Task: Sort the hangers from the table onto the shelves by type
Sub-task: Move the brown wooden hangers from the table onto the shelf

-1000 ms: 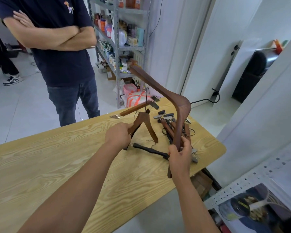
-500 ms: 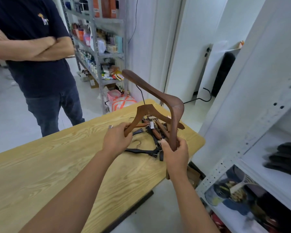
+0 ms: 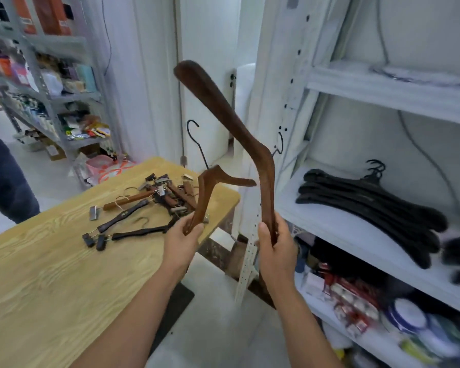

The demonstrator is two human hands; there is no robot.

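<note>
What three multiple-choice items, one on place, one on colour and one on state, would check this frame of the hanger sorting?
1. Where does the stack of black hangers lie?
A. white shelf
B. table
C. floor

2. What colour is the large hanger in the right hand?
A. black
B. dark brown
C. white

3. What is the left hand doing?
A. hanging empty
B. resting flat on the table
C. gripping a smaller wooden hanger

Key: 1 A, the stack rests on the white shelf; 2 B, its wood is dark brown; 3 C, fingers close around one arm.

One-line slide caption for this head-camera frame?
Left hand and right hand each hold a brown wooden hanger, facing a white shelf stacked with black hangers.
</note>
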